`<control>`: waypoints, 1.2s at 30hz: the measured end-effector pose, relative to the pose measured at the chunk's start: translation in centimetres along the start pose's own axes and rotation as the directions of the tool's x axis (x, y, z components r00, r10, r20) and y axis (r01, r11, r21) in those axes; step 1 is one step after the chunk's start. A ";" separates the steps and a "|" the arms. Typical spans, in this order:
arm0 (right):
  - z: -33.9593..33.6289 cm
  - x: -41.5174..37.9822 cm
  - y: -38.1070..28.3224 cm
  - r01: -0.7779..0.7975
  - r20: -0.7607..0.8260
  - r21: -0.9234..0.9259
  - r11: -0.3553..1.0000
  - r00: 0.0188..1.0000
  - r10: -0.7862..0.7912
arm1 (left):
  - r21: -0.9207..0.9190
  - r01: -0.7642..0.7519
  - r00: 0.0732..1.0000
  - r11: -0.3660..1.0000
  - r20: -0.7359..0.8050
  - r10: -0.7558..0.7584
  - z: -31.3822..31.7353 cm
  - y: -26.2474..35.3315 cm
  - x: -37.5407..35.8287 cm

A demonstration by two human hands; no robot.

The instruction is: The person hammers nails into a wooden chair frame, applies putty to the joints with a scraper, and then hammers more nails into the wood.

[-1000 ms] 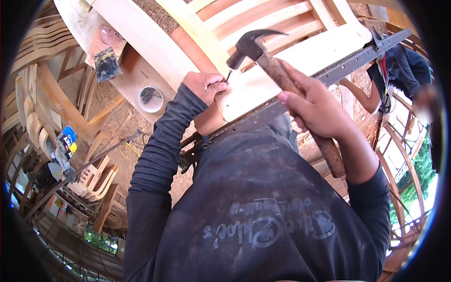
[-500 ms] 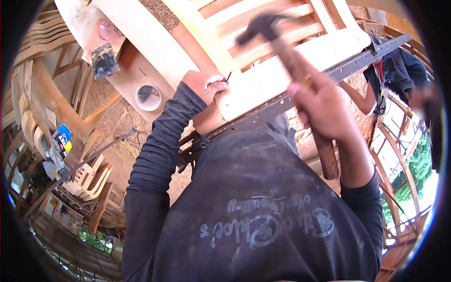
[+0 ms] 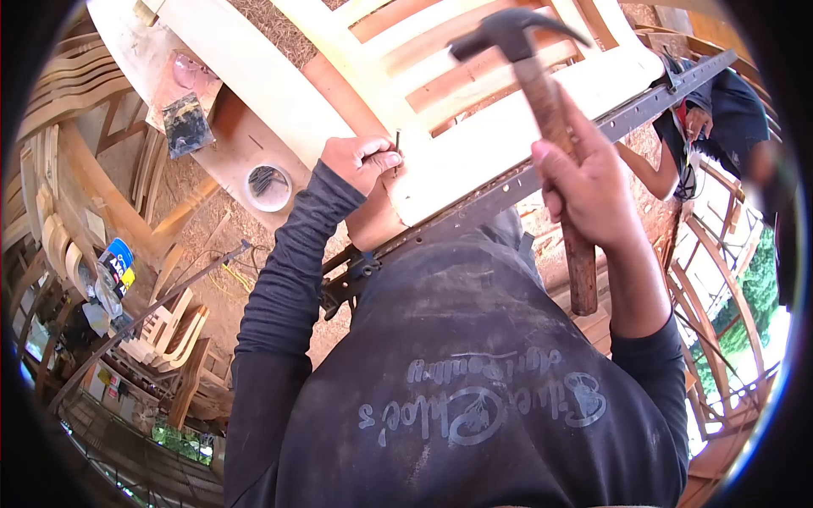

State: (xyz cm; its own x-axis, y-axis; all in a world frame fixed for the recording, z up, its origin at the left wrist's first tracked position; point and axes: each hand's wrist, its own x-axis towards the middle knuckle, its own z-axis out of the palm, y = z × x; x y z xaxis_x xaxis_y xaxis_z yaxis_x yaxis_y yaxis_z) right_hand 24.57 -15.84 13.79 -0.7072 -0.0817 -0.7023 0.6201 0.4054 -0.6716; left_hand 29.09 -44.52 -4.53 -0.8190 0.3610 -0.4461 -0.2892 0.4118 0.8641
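My left hand [image 3: 360, 161] pinches a small dark nail [image 3: 397, 140] upright against the pale wooden chair frame [image 3: 491, 135]. My right hand [image 3: 593, 195] grips the wooden handle of a claw hammer [image 3: 542, 93], whose dark head is raised well above and to the right of the nail. A long metal bar clamp [image 3: 542, 169] runs along the near edge of the chair frame, just in front of my dark shirt.
A white tub of nails [image 3: 268, 184] sits on a board to the left, near a dark scraper [image 3: 186, 123]. Curved wooden chair parts [image 3: 59, 212] are stacked at far left. Another person [image 3: 720, 110] works at upper right. Sawdust covers the floor.
The hammer swung up from just above the nail to a raised position, and my right hand rose with it. My left hand has kept pinching the nail in the same spot.
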 end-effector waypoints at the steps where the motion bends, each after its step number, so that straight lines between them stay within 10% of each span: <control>1: -0.3 0.1 0.1 0.056 -0.044 0.050 0.997 0.998 -0.054 | -0.020 0.027 1.000 0.999 -0.006 -0.027 0.1 -0.2 0.1; 6: -1.5 -0.6 -0.8 -0.014 -0.029 0.086 0.996 0.999 0.017 | -0.032 -0.002 1.000 0.999 0.026 0.003 -0.1 0.5 -0.1; 15: -2.0 0.1 -4.0 0.544 -0.401 0.247 0.802 0.811 -0.426 | 0.027 -0.073 0.997 0.997 -0.001 0.074 -0.1 0.7 -0.2; 18: 1.3 -1.0 -1.9 -0.007 -0.171 -0.015 1.000 0.985 0.004 | 0.026 -0.076 0.997 0.997 -0.009 0.076 -0.2 1.3 -0.3; 21: 1.7 -0.3 0.1 0.132 0.154 -0.283 0.950 0.984 -0.090 | 0.074 -0.123 0.992 0.990 0.007 0.123 -0.2 1.3 0.2; 23: -0.2 -0.9 -3.2 -0.074 0.070 -0.199 0.977 0.994 0.090 | 0.102 -0.130 0.991 0.986 0.001 0.130 -0.3 1.1 -0.3; 27: -1.2 -0.1 -6.1 0.557 -0.340 0.246 0.793 0.816 -0.467 | 0.095 -0.110 0.994 0.989 -0.016 0.112 -0.1 1.0 -0.4; 28: -0.9 0.3 -5.1 0.567 -0.390 0.118 0.815 0.781 -0.487 | 0.075 -0.125 0.992 0.989 -0.027 0.127 0.0 0.9 -0.4; 31: 1.6 -0.4 -1.7 -0.010 -0.039 -0.239 0.971 0.999 0.001 | 0.067 -0.135 0.989 0.989 -0.044 0.138 0.0 0.6 -0.5; 33: 1.4 -0.6 -0.6 0.014 0.229 -0.318 0.948 0.972 0.062 | 0.120 -0.099 0.995 0.988 0.004 0.099 -0.3 1.0 -0.6; 35: 1.0 -1.2 -3.1 -0.132 0.170 -0.243 0.961 0.970 0.176 | 0.130 -0.110 0.993 0.985 -0.021 0.114 -0.5 1.1 -0.1; 36: 1.1 -1.5 -3.0 0.035 0.020 -0.071 0.997 0.999 -0.034 | 0.128 -0.107 0.994 0.986 -0.020 0.110 -0.2 1.1 -0.7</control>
State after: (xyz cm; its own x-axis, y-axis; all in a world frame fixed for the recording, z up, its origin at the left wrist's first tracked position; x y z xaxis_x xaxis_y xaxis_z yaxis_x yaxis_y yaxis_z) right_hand 24.15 -17.89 16.61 -0.7209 -0.1134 -0.6837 0.5692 0.4659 -0.6775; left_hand 29.20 -44.49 -3.24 -0.8557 0.3872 -0.3434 -0.1341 0.4750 0.8697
